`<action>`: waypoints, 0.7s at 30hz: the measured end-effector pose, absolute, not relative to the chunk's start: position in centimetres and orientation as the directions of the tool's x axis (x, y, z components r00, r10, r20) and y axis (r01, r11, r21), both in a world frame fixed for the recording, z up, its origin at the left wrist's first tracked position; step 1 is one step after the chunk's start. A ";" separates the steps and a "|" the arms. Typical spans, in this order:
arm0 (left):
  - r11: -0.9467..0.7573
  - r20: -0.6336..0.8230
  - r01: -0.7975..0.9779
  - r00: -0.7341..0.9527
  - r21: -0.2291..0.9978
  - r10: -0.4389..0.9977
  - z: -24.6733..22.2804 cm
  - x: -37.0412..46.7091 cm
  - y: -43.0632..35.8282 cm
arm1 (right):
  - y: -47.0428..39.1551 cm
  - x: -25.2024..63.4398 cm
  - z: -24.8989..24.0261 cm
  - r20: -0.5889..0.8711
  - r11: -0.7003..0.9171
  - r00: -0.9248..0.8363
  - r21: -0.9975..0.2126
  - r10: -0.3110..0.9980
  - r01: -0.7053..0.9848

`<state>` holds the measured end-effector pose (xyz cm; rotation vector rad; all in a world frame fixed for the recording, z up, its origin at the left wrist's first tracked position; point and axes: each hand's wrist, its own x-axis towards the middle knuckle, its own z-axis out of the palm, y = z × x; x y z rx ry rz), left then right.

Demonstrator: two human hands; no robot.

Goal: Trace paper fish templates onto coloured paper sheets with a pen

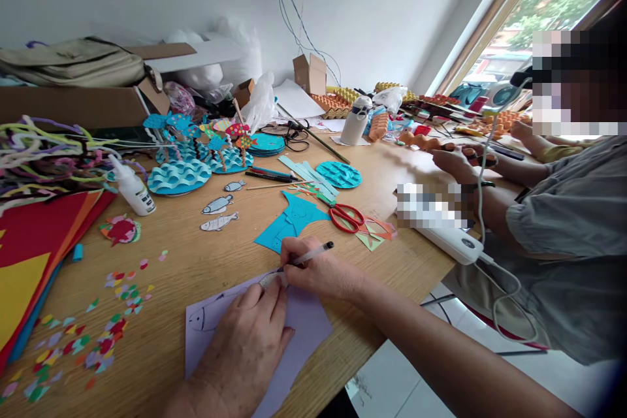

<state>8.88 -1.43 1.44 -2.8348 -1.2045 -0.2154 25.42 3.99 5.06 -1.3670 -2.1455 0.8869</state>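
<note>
My right hand (321,273) is closed round a pen (313,253), its tip down at the top edge of a sheet of purple paper (306,330). My left hand (245,333) lies flat on the sheet, fingers stretched out, pressing a small pale paper cutout (267,280) against it; most of the cutout is hidden under the fingertips. A fish outline (203,318) is drawn on the sheet left of my hand. Beyond lie several white paper fish (219,222), blue paper scraps (287,222) with drawn outlines, and red-handled scissors (347,217).
Glue bottle (133,188), confetti (110,339) and coloured paper (29,261) are on the left. Blue fish decorations (180,173) stand farther back. A white power strip (441,228) sits at the table's right edge, near a person (563,209) whose hands hold an orange-brown piece.
</note>
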 end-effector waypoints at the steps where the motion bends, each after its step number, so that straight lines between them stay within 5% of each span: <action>1: -0.692 0.145 0.722 0.685 0.002 0.714 1.5 8.9 -1.4 | 4.0 25.4 5.1 0.027 0.302 -0.410 -0.720 0.912 0.625; 21: -0.687 0.092 0.727 0.685 -0.017 0.723 1.7 8.9 -1.4 | 3.8 26.2 5.0 0.018 0.273 -0.389 -0.743 0.921 0.611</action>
